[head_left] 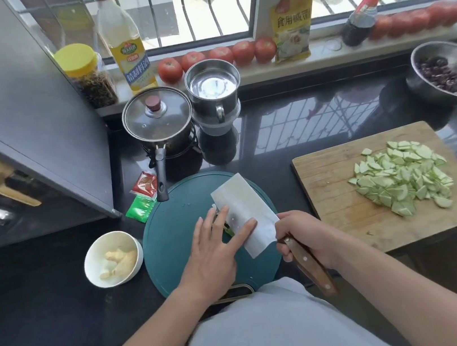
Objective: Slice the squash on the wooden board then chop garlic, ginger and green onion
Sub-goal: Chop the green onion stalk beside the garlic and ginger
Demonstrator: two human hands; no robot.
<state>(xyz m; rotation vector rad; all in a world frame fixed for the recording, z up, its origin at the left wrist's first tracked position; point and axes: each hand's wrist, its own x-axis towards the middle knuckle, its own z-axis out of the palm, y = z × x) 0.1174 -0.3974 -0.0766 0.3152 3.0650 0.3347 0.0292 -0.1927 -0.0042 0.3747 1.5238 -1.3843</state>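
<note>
A cleaver (246,208) lies flat on the round teal board (171,234). My right hand (305,238) grips its wooden handle. My left hand (215,249) presses straight fingers on the flat of the blade. A bit of green and white food (223,224) peeks out under the blade's left edge; the rest is hidden. Sliced pale green squash (405,176) is heaped on the wooden board (341,200) at the right. Ginger (118,260) sits in a white bowl (92,261) left of the teal board.
A lidded pot (157,118) with its handle reaching toward the teal board, a steel mug (213,86), two sauce packets (143,197), bottles, a jar and tomatoes (215,56) stand behind. A steel bowl of dark dried food (447,75) is at the far right.
</note>
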